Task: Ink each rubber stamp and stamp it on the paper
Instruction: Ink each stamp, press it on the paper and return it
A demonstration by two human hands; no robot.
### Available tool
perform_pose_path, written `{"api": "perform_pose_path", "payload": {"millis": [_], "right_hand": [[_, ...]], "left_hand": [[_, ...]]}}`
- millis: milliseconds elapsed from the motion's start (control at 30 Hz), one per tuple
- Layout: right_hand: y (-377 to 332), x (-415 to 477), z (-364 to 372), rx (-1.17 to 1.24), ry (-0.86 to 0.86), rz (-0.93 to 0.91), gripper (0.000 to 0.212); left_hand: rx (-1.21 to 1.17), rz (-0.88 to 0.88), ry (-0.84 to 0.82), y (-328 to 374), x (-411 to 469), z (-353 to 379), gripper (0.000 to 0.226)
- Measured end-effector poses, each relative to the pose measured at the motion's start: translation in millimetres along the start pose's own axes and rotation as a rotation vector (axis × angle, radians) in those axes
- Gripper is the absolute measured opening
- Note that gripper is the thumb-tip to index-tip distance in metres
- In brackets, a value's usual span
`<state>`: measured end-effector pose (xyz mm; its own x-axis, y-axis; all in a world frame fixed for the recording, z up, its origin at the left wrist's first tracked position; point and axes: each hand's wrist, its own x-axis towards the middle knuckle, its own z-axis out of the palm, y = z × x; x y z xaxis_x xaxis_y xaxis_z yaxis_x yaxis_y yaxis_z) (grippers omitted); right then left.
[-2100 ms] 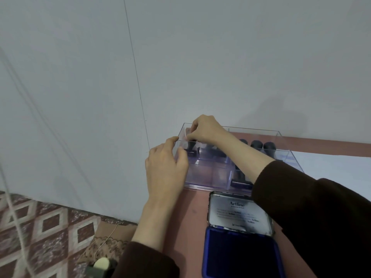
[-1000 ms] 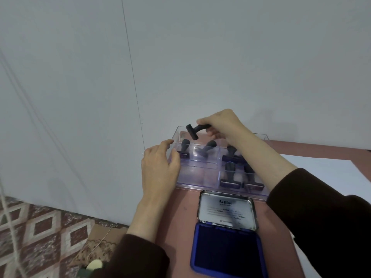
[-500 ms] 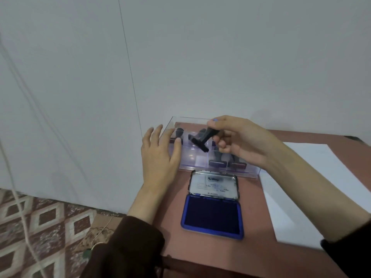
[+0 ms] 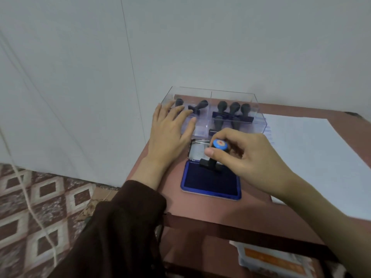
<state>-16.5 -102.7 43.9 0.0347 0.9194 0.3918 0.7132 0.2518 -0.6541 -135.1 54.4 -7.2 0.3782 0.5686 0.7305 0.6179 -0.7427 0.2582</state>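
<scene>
You had soft, even, rather dim light, greyish on the wall (image 4: 220, 47). Your right hand (image 4: 247, 157) cast a faint shadow on the table (image 4: 172, 189). Lines bowed toward the frame edges; the paper (image 4: 311, 157) at the table's right looked smeared.

Worktop (image 4: 210, 209): plain reddish-brown.
Ink pad (image 4: 208, 183): deep navy felt in a bright blue tray.
Lid (image 4: 197, 151): silver-grey with faint dark print.
Rubber stamp (image 4: 211, 164): black stem and base; the cap (image 4: 220, 144) is bright blue with a red-orange centre.
Storage box (image 4: 259, 117): clear, tinged violet at floor and edges.
Boxed stamps (image 4: 233, 107): dark grey to black.
Paper (image 4: 311, 149): plain white.
Wall (image 4: 200, 47): pale grey-white, with one thin dark vertical line.
Floor (image 4: 46, 189): mottled brown and cream tiles in nested diamonds.
Cord (image 4: 30, 205): white.
Sleeve (image 4: 124, 227): dark brown.
Packet (image 4: 273, 259): white with an orange band.
</scene>
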Motion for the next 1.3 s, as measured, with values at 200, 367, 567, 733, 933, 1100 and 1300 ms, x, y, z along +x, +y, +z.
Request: {"api": "perform_pose_path", "payload": {"millis": [200, 367, 567, 733, 933, 1100, 1300], "right_hand": [[6, -5, -1, -0.11, -0.024, -0.109, 0.013], [8, -7, 0, -0.136, -0.042, -0.13, 0.018], [12, -11, 5, -0.133, -0.059, -0.134, 0.022], [15, -16, 11, -0.091, -0.009, -0.152, 0.014], [20, -18, 19, -0.052, 0.066, -0.134, 0.017], [22, -19, 22, -0.016, 0.082, -0.14, 0.022], [22, -20, 24, -0.008, 0.1, -0.151, 0.019]], "left_hand": [[-0.02, -0.007, 0.017, 1, 1, 0, 0.044], [-0.043, -0.014, 0.029, 1, 1, 1, 0.04], [-0.044, -0.012, 0.04, 1, 1, 2, 0.039], [-0.044, -0.014, 0.045, 1, 1, 2, 0.04], [-0.03, -0.015, 0.044, 1, 1, 3, 0.039], [-0.028, -0.012, 0.053, 2, 1, 3, 0.039], [-0.026, -0.014, 0.05, 2, 1, 3, 0.038]]}}
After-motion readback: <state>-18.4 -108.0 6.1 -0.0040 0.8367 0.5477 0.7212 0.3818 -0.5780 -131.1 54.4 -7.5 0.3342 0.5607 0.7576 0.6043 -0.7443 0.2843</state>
